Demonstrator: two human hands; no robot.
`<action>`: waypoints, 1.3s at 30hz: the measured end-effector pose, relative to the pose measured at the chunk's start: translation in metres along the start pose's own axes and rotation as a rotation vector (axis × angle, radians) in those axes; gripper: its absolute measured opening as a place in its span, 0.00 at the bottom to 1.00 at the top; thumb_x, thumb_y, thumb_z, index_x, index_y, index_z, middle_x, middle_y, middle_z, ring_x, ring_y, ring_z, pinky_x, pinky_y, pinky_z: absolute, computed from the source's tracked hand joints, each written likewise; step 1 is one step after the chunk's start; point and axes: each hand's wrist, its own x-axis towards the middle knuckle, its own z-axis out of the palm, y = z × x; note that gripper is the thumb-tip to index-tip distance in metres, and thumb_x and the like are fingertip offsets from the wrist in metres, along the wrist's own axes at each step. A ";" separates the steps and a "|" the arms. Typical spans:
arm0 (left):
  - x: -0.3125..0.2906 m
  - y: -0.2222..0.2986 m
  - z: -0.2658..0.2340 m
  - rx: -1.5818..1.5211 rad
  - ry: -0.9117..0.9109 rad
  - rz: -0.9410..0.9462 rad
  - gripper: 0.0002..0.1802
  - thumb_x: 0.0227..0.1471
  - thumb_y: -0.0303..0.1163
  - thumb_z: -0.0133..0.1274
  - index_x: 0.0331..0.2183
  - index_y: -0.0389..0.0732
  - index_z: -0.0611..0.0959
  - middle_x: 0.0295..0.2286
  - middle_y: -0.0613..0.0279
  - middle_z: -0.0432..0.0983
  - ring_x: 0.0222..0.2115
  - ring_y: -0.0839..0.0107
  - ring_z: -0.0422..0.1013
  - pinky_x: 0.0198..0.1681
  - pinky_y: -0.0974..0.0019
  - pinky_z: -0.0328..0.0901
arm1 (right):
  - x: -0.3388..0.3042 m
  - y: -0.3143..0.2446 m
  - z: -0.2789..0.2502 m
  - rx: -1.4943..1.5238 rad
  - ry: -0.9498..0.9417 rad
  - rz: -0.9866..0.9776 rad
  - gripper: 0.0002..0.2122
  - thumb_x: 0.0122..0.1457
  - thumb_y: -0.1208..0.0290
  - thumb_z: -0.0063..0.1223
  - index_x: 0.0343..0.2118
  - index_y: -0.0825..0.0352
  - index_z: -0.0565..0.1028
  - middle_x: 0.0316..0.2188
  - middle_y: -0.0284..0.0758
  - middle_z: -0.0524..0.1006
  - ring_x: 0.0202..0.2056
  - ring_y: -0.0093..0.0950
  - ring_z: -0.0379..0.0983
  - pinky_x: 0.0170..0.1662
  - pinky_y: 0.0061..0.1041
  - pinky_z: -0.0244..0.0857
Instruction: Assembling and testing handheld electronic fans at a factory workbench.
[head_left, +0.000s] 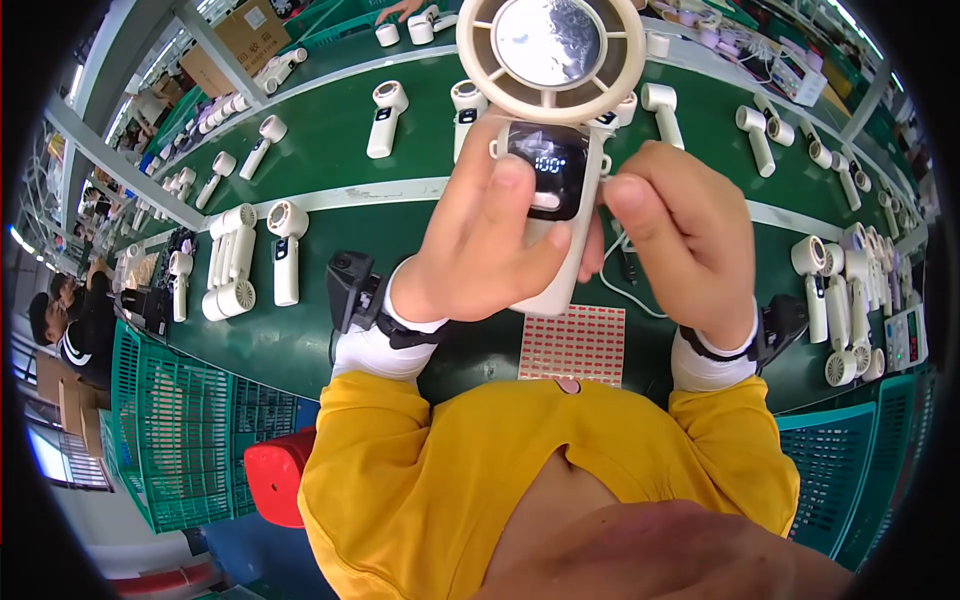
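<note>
A cream handheld fan [550, 270] is held up in front of me, its round head [548, 108] with a shiny disc at the top. My left hand [490, 230] is closed around the fan's handle, thumb lying on the lit dark display [560, 165]. At the handle's right edge, beside a small side loop, my right hand [690, 235] is curled with thumb and forefinger pressed together. Whatever those fingertips hold, if anything, is too small to make out. Below the fan, a sheet of red stickers [575, 345] lies at the table's near edge.
Several more fans lie on the green table, including one fan [286, 255] at left and a cluster [845, 310] at right. A white cable [635, 295] trails beside the stickers. A green crate [180, 430] and a red stool [275, 480] stand left. Another person's hand [400, 10] shows far off.
</note>
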 end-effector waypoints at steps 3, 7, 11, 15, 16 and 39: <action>0.001 -0.007 -0.003 0.047 0.032 0.047 0.27 0.45 0.20 0.39 0.49 0.34 0.54 0.33 0.49 0.67 0.21 0.64 0.68 0.25 0.65 0.66 | 0.002 0.007 0.009 0.003 0.060 0.034 0.10 0.55 0.71 0.43 0.18 0.67 0.68 0.13 0.32 0.66 0.16 0.30 0.63 0.19 0.24 0.55; 0.004 -0.016 -0.001 0.092 0.054 0.108 0.29 0.45 0.20 0.40 0.50 0.35 0.53 0.33 0.50 0.67 0.21 0.66 0.67 0.25 0.67 0.65 | 0.005 0.011 0.004 -0.002 0.022 0.009 0.11 0.55 0.72 0.41 0.17 0.67 0.67 0.13 0.31 0.67 0.17 0.30 0.64 0.19 0.24 0.56; 0.009 -0.020 0.000 0.137 0.064 0.178 0.31 0.45 0.19 0.40 0.51 0.37 0.51 0.33 0.51 0.66 0.22 0.68 0.66 0.25 0.69 0.65 | 0.006 0.007 -0.004 -0.048 -0.040 0.040 0.11 0.55 0.70 0.42 0.17 0.66 0.68 0.13 0.32 0.67 0.17 0.30 0.65 0.20 0.24 0.56; 0.005 -0.016 0.005 0.134 0.131 0.278 0.30 0.46 0.21 0.41 0.51 0.35 0.52 0.29 0.53 0.67 0.20 0.72 0.66 0.22 0.72 0.63 | 0.003 0.002 -0.005 -0.042 -0.071 -0.013 0.10 0.55 0.70 0.43 0.20 0.67 0.69 0.14 0.32 0.66 0.16 0.28 0.62 0.20 0.22 0.55; 0.005 -0.014 0.006 0.122 0.159 0.311 0.29 0.47 0.22 0.42 0.51 0.34 0.52 0.28 0.53 0.68 0.19 0.73 0.66 0.21 0.73 0.62 | 0.002 0.000 -0.010 -0.083 -0.005 -0.017 0.10 0.56 0.70 0.43 0.21 0.68 0.70 0.14 0.32 0.66 0.16 0.26 0.61 0.20 0.22 0.55; 0.101 -0.150 -0.080 0.135 0.339 -0.373 0.18 0.34 0.22 0.54 0.32 0.32 0.69 0.23 0.61 0.69 0.23 0.71 0.69 0.27 0.71 0.65 | -0.041 0.001 -0.122 -0.027 0.707 -0.267 0.12 0.60 0.69 0.34 0.28 0.71 0.69 0.17 0.31 0.63 0.19 0.17 0.53 0.24 0.15 0.46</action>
